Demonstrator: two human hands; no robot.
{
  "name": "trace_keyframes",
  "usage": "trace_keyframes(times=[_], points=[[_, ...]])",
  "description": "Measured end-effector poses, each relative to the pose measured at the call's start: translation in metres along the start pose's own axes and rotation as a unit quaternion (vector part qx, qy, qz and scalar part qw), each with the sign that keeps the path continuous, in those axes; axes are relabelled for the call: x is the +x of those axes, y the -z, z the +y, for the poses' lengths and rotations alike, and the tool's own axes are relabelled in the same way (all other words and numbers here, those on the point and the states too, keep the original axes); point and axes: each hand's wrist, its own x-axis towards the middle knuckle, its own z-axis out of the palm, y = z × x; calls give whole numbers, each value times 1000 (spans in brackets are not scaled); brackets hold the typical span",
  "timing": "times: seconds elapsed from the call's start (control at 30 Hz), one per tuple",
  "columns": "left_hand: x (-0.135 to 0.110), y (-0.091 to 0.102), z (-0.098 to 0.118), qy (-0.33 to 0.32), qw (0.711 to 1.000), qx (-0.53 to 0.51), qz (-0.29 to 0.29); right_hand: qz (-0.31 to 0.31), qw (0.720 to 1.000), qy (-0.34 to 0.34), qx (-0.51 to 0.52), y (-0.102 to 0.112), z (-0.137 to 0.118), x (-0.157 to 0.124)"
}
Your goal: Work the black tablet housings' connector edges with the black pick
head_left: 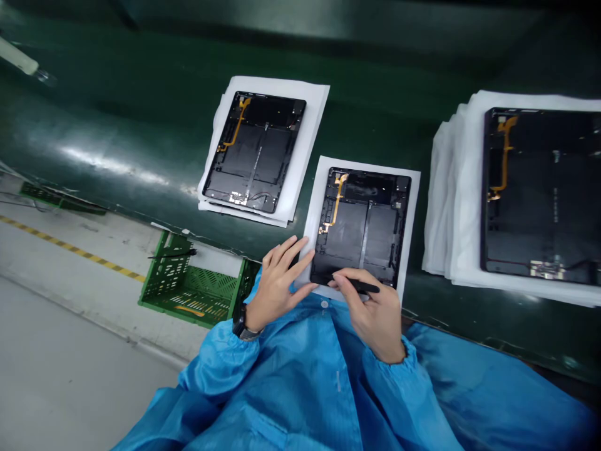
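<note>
In front of me an opened tablet (347, 235) lies on a white foam sheet (409, 250), its batteries and an orange flex cable showing. My right hand (373, 310) is closed round a black pen-shaped tool (364, 285) over the tablet's lower edge; the tool's tip is hidden by the fingers. At the tablet's lower left corner, my left hand (279, 282) lies with fingers spread on the foam sheet and the tablet's edge, holding nothing. A dark watch (241, 322) is on the left wrist.
A second opened tablet (258, 150) rests on stacked white sheets to the left. Another tablet (544, 194) tops a thicker stack (448, 200) at the right. Below the green bench's (117, 125) front edge stands a green crate (188, 282). A white tool (19, 56) appears at far left.
</note>
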Motion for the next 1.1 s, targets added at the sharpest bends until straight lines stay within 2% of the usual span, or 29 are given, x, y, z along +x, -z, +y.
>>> trace_keyframes(times=[0.23, 0.53, 0.97, 1.1], points=[[0, 1, 1, 1, 1000, 2, 3, 9, 1000, -13, -18, 1, -5, 2], [1, 2, 1, -6, 999, 27, -25, 37, 998, -38, -22, 8, -4, 1], [1, 1, 2, -3, 1000, 17, -9, 74, 994, -29, -81, 30, 3, -6], [1, 1, 1, -3, 1000, 15, -9, 78, 994, -40, -70, 31, 6, -8]])
